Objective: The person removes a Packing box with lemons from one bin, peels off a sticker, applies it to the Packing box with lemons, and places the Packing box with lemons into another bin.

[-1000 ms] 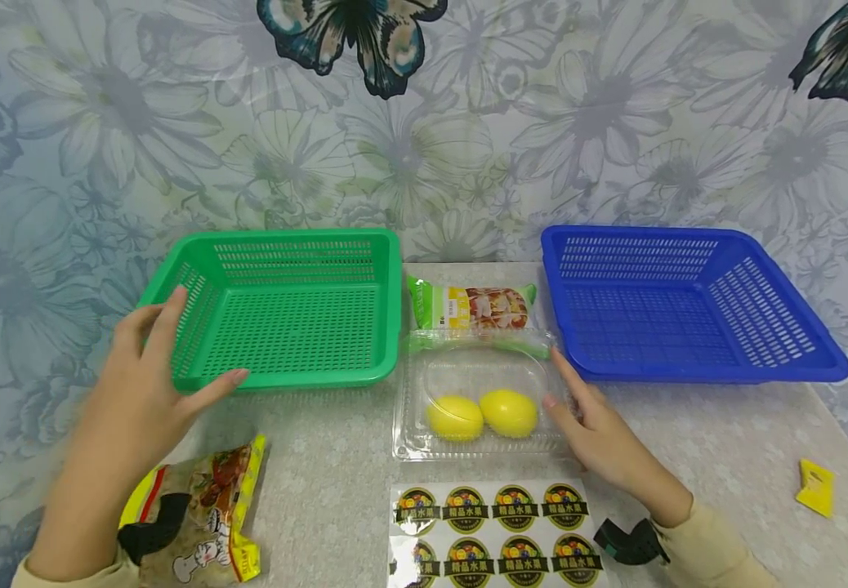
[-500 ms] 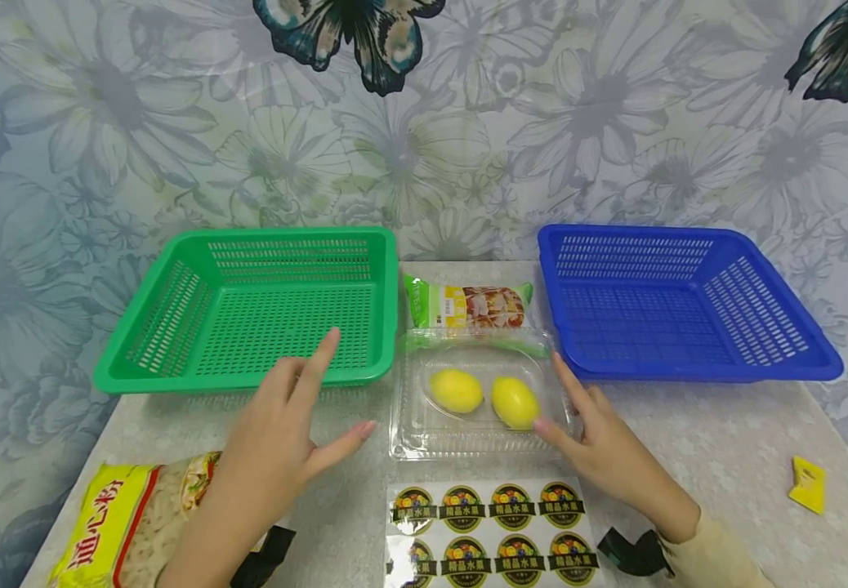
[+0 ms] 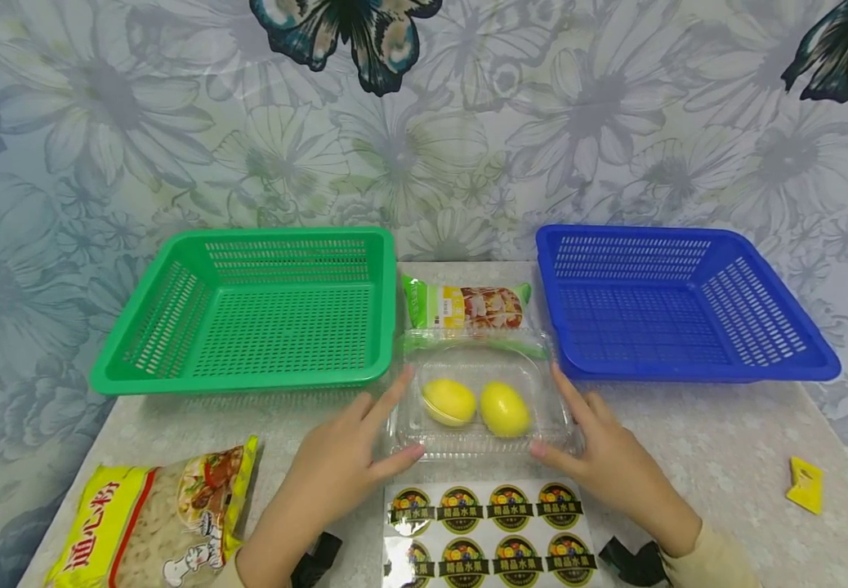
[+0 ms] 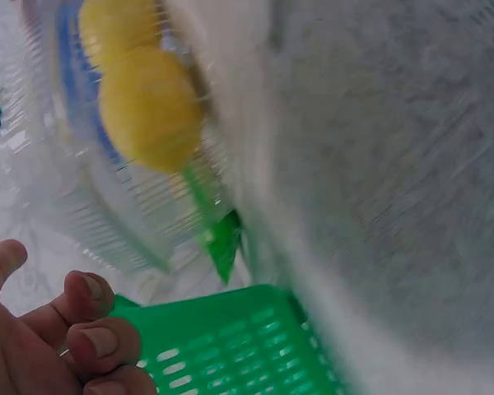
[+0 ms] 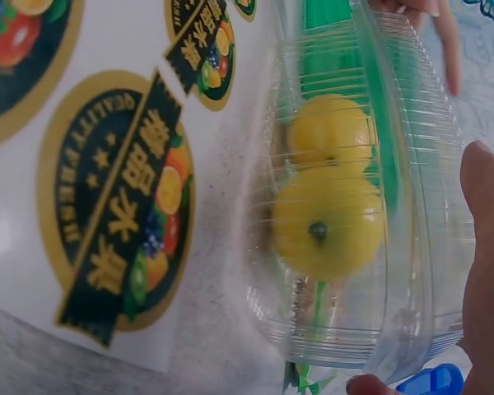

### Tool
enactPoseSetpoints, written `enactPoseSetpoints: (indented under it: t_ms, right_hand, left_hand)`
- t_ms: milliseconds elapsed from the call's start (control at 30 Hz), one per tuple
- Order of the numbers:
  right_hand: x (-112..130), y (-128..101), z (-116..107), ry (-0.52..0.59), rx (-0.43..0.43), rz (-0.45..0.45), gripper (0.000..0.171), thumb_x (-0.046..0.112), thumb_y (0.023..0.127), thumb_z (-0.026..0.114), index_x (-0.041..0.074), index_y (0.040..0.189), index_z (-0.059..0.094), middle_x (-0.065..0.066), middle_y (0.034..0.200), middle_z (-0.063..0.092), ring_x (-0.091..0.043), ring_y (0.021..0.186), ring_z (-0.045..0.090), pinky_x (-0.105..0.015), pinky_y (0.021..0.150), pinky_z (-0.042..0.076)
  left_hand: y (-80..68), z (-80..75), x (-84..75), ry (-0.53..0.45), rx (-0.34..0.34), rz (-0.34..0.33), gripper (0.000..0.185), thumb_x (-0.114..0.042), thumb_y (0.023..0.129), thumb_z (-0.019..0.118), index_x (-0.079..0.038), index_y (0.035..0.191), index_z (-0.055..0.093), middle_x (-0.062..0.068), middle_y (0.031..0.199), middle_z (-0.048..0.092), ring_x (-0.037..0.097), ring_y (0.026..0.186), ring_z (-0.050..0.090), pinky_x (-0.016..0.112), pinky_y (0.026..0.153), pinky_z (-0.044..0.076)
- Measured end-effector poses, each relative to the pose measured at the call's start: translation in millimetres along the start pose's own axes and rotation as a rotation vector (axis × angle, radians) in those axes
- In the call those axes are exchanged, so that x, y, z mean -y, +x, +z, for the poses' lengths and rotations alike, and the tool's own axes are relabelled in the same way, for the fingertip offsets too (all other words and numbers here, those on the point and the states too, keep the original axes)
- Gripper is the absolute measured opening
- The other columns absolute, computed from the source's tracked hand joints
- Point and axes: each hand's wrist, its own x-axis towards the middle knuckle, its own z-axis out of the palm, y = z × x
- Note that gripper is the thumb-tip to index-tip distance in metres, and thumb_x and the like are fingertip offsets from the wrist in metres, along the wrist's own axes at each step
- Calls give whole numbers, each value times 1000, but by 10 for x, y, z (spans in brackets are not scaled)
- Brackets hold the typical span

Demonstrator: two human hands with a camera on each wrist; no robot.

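A clear plastic clamshell box (image 3: 479, 351) stands in the middle of the table with its lid down. Two lemons (image 3: 505, 409) lie inside it. At its left side is my left hand (image 3: 343, 453), index finger and thumb spread along the edge; whether they touch it I cannot tell. My right hand (image 3: 608, 453) rests against the right side, index finger and thumb spread likewise. In the right wrist view, both lemons (image 5: 328, 222) show through the ribbed wall, beside a thumb (image 5: 487, 239). The left wrist view is blurred; fingers (image 4: 103, 337) there appear loosely bent.
A sheet of round stickers (image 3: 486, 531) lies in front of the box. Behind it is a green food packet (image 3: 468, 306). A green basket (image 3: 284, 382) stands left, a blue basket (image 3: 696, 367) right. A yellow bag (image 3: 159, 514) and small yellow packet (image 3: 805, 485) lie at the sides.
My left hand has come from the left, over the bag and the green basket's front, to the box's left side. The lemons have rolled about inside. My right hand has stayed at the box.
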Motion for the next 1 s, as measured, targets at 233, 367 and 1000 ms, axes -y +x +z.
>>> enactPoseSetpoints:
  t_ms: [233, 367, 1000]
  right_hand:
    - [-26, -8, 41, -35, -29, -46, 101, 60, 82, 71, 37, 160, 11, -9, 119, 55, -4, 54, 43, -23, 47, 40]
    - [-27, -9, 51, -43, -47, -62, 100, 59, 83, 71, 36, 160, 12, -7, 114, 55, -3, 53, 40, -22, 46, 38]
    - [-48, 75, 46, -46, -45, -52, 101, 57, 81, 73, 35, 160, 13, -8, 114, 54, -5, 54, 41, -24, 47, 38]
  left_hand:
    - [54, 187, 20, -38, 47, 5, 88, -67, 88, 58, -43, 158, 12, 11, 117, 67, 26, 91, 68, 44, 72, 57]
    - [72, 220, 36, -71, 46, 3, 86, -66, 88, 58, -41, 158, 14, 16, 128, 65, 35, 109, 67, 53, 85, 56]
    - [164, 268, 117, -83, 19, 78, 88, -59, 88, 62, -36, 160, 16, 3, 104, 66, 17, 82, 64, 37, 70, 55]
